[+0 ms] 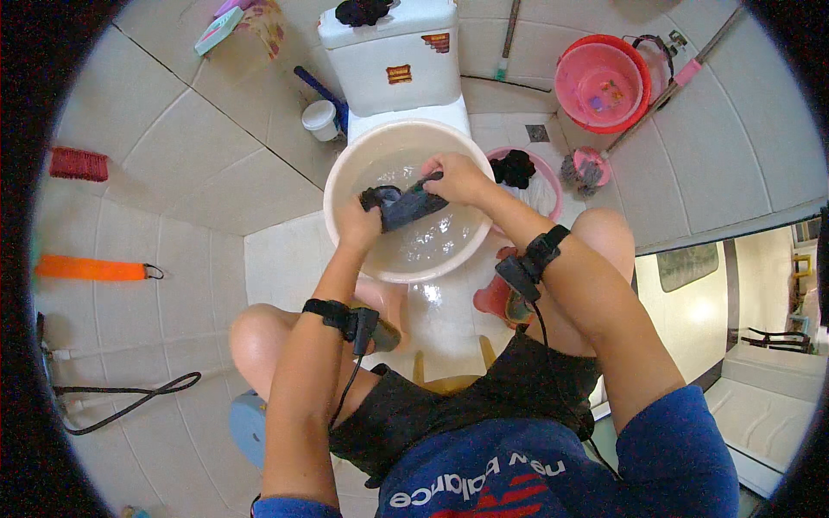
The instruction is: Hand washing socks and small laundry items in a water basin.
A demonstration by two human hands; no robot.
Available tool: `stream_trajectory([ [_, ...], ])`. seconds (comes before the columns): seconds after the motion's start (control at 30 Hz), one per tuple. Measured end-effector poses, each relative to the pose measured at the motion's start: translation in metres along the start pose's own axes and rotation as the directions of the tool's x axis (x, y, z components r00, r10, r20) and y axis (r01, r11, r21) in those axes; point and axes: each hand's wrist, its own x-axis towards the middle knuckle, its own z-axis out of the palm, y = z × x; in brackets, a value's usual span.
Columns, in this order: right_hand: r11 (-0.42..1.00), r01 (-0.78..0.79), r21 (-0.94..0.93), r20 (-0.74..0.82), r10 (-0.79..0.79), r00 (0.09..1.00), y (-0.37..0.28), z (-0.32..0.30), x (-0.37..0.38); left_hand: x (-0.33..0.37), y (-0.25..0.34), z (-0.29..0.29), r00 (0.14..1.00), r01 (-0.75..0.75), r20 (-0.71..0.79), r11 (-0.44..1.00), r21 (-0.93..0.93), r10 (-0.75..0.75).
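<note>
A cream-white basin [335, 233] of water stands in front of the toilet [389, 65]. Over the water I hold a small, wet, dark grey piece of cloth [413, 207] stretched between my hands; it could be a sock, but its kind is not plain. My left hand [358, 223] grips its left end near the basin's left rim. At its upper right end, my right hand [453, 179] pinches the fabric between thumb and fingers.
Right of the basin, a pink basin [557, 194] holds black cloth [515, 168] and white fabric. Pink and red basins [604, 85] hang on the right wall by a toilet brush [587, 168]. A white tub [320, 119] sits left of the toilet. An orange strap [91, 268] hangs on the left wall.
</note>
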Motion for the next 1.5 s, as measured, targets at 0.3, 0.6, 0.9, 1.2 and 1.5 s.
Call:
stream_trajectory([
  [0.3,0.815,0.234,-0.53,0.328,-0.058,0.943,-0.009,0.058,-0.055,-0.026,-0.005,0.025,0.849,-0.29,0.526,0.875,0.388,0.048],
  [0.6,0.862,-0.025,-0.507,0.224,0.16,0.961,0.003,0.06,-0.018,-0.021,-0.002,0.031,0.904,-0.08,0.422,0.944,0.321,-0.067],
  [0.9,0.96,-0.204,0.189,0.193,0.167,0.967,-0.017,0.069,0.008,0.001,0.018,0.025,0.615,0.784,0.743,0.303,-0.541,-0.264],
  [1.2,0.999,0.014,-0.037,-0.153,-0.019,0.988,-0.011,0.031,0.003,0.003,0.056,-0.005,0.882,0.454,0.426,0.118,-0.883,-0.203],
  [1.5,0.895,0.105,-0.433,-0.289,-0.248,0.925,-0.014,0.013,-0.008,-0.001,0.005,0.005,0.967,0.108,-0.235,0.993,0.037,-0.096],
])
